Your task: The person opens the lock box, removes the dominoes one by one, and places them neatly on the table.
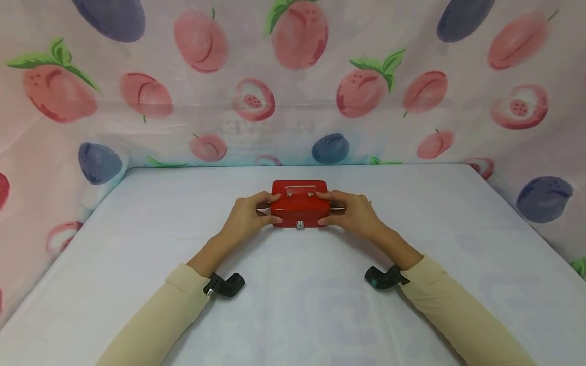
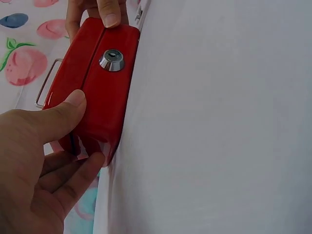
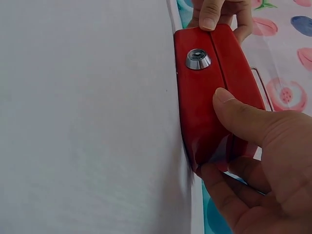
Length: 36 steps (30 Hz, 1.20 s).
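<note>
A small red metal cash box (image 1: 299, 206) sits on the white table, its lid down and its keyhole side toward me. A wire handle (image 1: 300, 189) stands on the lid, and a round silver lock (image 2: 112, 60) is set in the front. My left hand (image 1: 249, 213) grips the box's left end, thumb on the front near the lid seam (image 2: 75, 97) and fingers around the side. At the right end my right hand (image 1: 350, 211) holds it the same way, its thumb (image 3: 225, 95) on the front face.
White cloth covers the table (image 1: 302, 305), whose far edge lies a little beyond the box. A fruit-printed curtain (image 1: 293, 101) hangs behind and along both sides. Black wrist mounts (image 1: 226, 284) stick out from beneath the beige sleeves (image 1: 157, 315).
</note>
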{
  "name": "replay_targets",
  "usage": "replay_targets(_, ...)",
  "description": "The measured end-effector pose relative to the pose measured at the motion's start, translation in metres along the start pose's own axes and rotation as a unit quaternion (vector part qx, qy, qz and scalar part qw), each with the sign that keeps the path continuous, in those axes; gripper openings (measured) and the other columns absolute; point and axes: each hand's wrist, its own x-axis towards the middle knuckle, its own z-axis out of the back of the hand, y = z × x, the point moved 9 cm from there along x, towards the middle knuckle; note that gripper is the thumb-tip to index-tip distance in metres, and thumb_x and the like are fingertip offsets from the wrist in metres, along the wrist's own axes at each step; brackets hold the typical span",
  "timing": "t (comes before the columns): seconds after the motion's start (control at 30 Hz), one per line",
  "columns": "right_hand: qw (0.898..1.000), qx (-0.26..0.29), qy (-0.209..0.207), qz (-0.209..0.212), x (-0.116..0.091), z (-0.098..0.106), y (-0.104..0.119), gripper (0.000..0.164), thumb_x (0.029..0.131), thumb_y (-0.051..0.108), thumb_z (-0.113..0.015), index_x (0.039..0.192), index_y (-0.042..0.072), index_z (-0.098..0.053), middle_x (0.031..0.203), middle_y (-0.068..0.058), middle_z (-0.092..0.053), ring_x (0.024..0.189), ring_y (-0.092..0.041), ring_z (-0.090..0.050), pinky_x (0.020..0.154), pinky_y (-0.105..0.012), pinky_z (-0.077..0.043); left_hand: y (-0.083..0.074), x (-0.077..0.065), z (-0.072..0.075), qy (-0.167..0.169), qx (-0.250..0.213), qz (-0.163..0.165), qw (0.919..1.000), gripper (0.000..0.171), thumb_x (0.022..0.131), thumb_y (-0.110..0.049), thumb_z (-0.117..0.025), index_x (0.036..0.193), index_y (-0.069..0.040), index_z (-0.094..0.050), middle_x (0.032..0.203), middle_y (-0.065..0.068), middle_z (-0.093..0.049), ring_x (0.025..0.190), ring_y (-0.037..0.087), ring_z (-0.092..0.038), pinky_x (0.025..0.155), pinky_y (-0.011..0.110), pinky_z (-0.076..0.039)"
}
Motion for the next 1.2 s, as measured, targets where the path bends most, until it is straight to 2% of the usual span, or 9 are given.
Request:
replay_targets(0.2,1.0,-0.002,-0.001,0.012,-0.005,-0.003,0.004,0.063,0.076,0.016,-0.082,0.133,0.012,-0.058,0.127,-0.012,-0.06,0.105,-0.026,-0.064,0.086,-0.037,-0.052,0.001,-0.008,-0.001,0.002,-0.01,0.002,0.9999,0.053,0.081,-0.009,-0.077,0.131,-0.004,-0.058,0.124,0.014,-0.062,0.098,0.03,-0.066,0.081,0.037,-0.055)
replay_targets(0.37,1.0,-0.003,0.0,-0.003,-0.008,-0.005,0.002,0.063,0.076,0.017,-0.082,0.133,0.013,-0.059,0.126,-0.01,-0.061,0.105,-0.023,-0.064,0.087,-0.036,-0.051,-0.001,-0.013,-0.002,-0.003,-0.019,0.007,0.9998,0.052,0.08,-0.009,-0.077,0.129,-0.005,-0.059,0.124,0.015,-0.062,0.095,0.029,-0.068,0.081,0.036,-0.054)
replay_targets(0.5,1.0,-0.02,0.004,-0.008,-0.01,-0.004,0.005,0.064,0.075,0.02,-0.083,0.134,0.016,-0.058,0.125,-0.008,-0.062,0.105,-0.021,-0.064,0.095,-0.044,-0.047,-0.004,-0.018,0.001,-0.019,-0.022,0.01,0.9995,0.052,0.079,-0.007,-0.078,0.127,-0.005,-0.06,0.123,0.015,-0.062,0.094,0.028,-0.068,0.08,0.035,-0.055)
replay_targets(0.63,0.999,-0.039,0.005,-0.003,-0.011,-0.001,0.01,0.066,0.075,0.021,-0.083,0.135,0.016,-0.057,0.125,-0.008,-0.062,0.105,-0.021,-0.064,0.1,-0.051,-0.04,-0.008,-0.019,0.002,-0.032,-0.021,-0.001,0.9993,0.052,0.078,-0.006,-0.079,0.127,-0.005,-0.061,0.122,0.015,-0.063,0.093,0.028,-0.068,0.079,0.035,-0.055)
replay_targets(0.93,0.999,-0.041,0.011,0.002,-0.014,0.0,0.012,0.065,0.074,0.02,-0.083,0.134,0.015,-0.058,0.123,-0.009,-0.063,0.103,-0.021,-0.066,0.089,-0.038,-0.051,-0.01,-0.021,0.001,-0.026,-0.02,-0.006,0.9994,0.054,0.078,-0.007,-0.079,0.129,-0.005,-0.06,0.121,0.015,-0.063,0.093,0.027,-0.068,0.077,0.033,-0.056)
replay_targets(1.2,0.998,-0.043,0.038,0.02,-0.015,-0.002,0.013,0.067,0.075,0.021,-0.083,0.136,0.015,-0.056,0.125,-0.011,-0.062,0.1,-0.021,-0.067,0.084,-0.035,-0.053,-0.009,-0.024,-0.001,-0.021,-0.021,-0.006,0.9995,0.052,0.078,-0.007,-0.079,0.127,-0.005,-0.062,0.12,0.011,-0.064,0.091,0.024,-0.068,0.076,0.03,-0.056)
